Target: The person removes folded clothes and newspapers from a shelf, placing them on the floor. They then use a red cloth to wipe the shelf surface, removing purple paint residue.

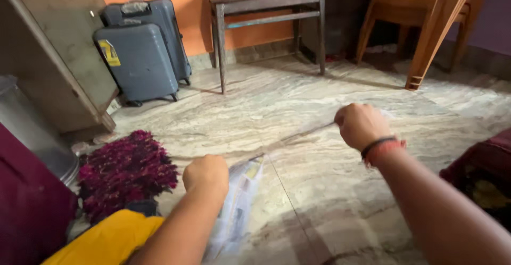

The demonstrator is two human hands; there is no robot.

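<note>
My left hand (206, 174) is a closed fist low in the middle, gripping the top of a clear plastic bag (238, 206) that hangs down toward the marble floor, with printed paper showing through it. My right hand (360, 125) is also fisted, held higher and to the right, with a black and red band on its wrist. A thin, taut edge of the plastic seems to run from the left fist up to the right fist. What the right fingers pinch is too faint to make out for sure.
A maroon shaggy mat (125, 170) and a yellow cloth (109, 241) lie at lower left. Two grey suitcases (141, 57) stand by the orange wall, next to a wooden bench (266, 1). Wooden chairs (420, 15) are at back right. A cupboard panel (58, 47) leans at left.
</note>
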